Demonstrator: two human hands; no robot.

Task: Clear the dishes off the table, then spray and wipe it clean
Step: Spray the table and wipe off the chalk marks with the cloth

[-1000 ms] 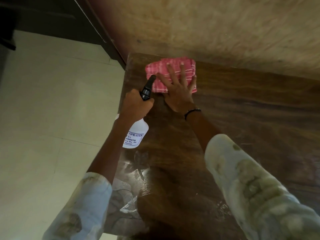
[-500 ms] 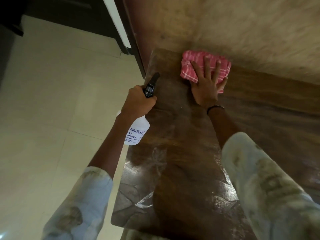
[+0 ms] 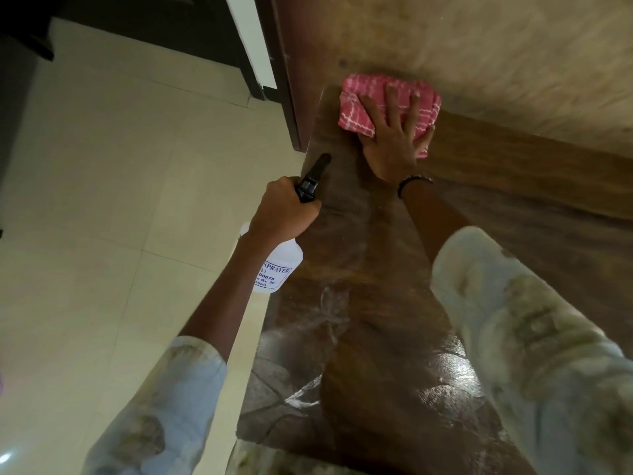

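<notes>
Step in hand: you are wiping the far left corner of the table (image 3: 513,207), with no dishes in view on the part that shows, so this reads as the late, cleaning half of the job.
Right hand: your right hand (image 3: 394,138) lies flat with fingers spread on the pink checked cloth (image 3: 356,114), pressing it down; it carries rather than grips.
Left hand: your left hand (image 3: 284,210) is wrapped round the neck of the spray bottle (image 3: 277,269), nozzle aimed toward the corner, the bottle's body hanging just off the table's left edge, over the floor (image 3: 102,200).
Cloth position: it sits right at the back corner, touching or nearly touching the wall (image 3: 479,46).
Doing it well: keep your palm over the middle of the cloth so the folded edges don't roll under; draw it along the wall line, then back toward you in overlapping passes.
Spray: the near surface shows wet streaks and sheen, so the corner probably needs the mist more than the front does.
Hidden: your right sleeve (image 3: 531,337) covers much of the near right table; its right end is cut off by the frame.
Hard to tell: whether your finger is on the trigger, and how much liquid is in the bottle.
</notes>
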